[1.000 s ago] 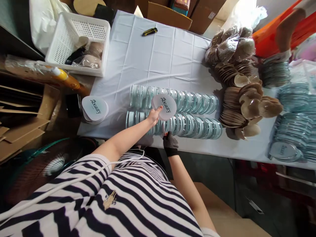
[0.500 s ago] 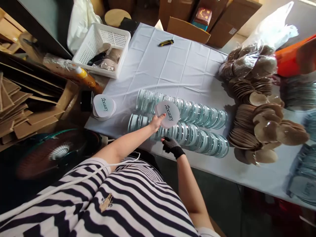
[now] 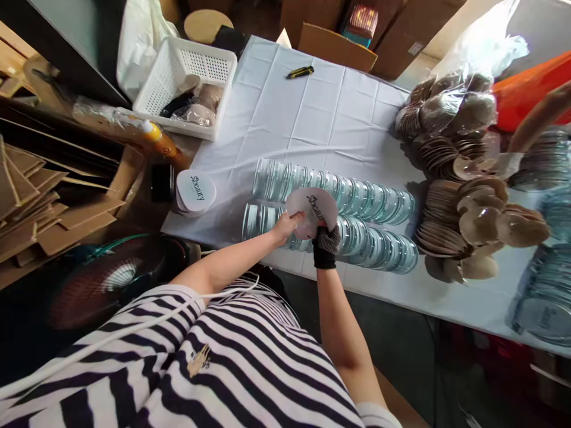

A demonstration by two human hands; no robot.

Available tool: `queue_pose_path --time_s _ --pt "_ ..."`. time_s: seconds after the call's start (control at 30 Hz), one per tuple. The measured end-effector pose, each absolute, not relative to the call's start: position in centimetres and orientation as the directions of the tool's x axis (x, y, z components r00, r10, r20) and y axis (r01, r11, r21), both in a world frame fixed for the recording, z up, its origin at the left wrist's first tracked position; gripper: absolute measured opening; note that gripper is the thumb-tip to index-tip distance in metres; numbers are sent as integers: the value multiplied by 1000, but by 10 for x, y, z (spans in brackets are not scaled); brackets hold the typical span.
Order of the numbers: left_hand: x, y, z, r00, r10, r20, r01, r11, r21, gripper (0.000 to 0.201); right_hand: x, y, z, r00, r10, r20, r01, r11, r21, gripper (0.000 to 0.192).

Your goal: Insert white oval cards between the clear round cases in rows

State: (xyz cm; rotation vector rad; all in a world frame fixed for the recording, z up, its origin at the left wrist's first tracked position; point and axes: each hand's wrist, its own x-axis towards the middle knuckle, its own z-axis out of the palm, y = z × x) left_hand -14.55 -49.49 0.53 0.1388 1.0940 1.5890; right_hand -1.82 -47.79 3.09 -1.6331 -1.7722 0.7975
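Observation:
My bare left hand pinches the left edge of white rounded cards printed with "beauty"; how many are in the hand I cannot tell. On their lower right edge is my right hand, in a black fingerless glove, its thumb on top and the other fingers mostly hidden. The cards are held over two rows of clear round plastic cases standing on edge. Another pile of the same cards lies at the table's left corner.
Beige bra-cup-shaped pads are stacked at the right, some bagged. Behind them reaches another person's arm. More clear cases stand at the right edge. A white basket, a yellow-black cutter and a fan are around.
My right hand has risen from the table's near edge to grip the cards' right side. The cards have shifted slightly right and spread. Another person's arm has come in at the right.

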Motion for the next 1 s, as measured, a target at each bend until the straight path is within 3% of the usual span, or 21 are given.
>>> queue_pose_path --time_s 0.07,0.13,0.27,0.43,0.63,0.9,0.97,1.0 --pt "-161 -492 5 -372 807 -458 -751 28 659 33 4 -501 27 36 997 64 691 22 -722 58" --pt "-178 -485 4 -406 780 -475 -770 -13 638 34 30 -537 23 20 994 110 815 47 -577 61" --pt "-199 -477 -2 -368 783 -501 -790 20 612 33 45 -595 9 -253 964 -85 925 215 -314 44" --pt "-200 -481 -6 -326 800 -504 -805 45 591 32 -10 -567 -4 -296 913 -280 954 267 -138 35" --pt "-200 -480 -13 -328 806 -493 -798 42 601 31 -20 -551 12 -227 891 -394 973 188 -136 33" --pt "-201 -481 -19 -304 844 -441 -780 45 625 41 -33 -542 -16 -265 904 -336 962 223 -159 30" --pt "-201 -481 -19 -308 843 -442 -771 51 635 43 -35 -540 -24 -295 902 -315 950 242 -196 27" --pt "-201 -481 -20 -313 841 -442 -766 52 641 44 -35 -541 -26 -309 897 -317 935 227 -271 26"
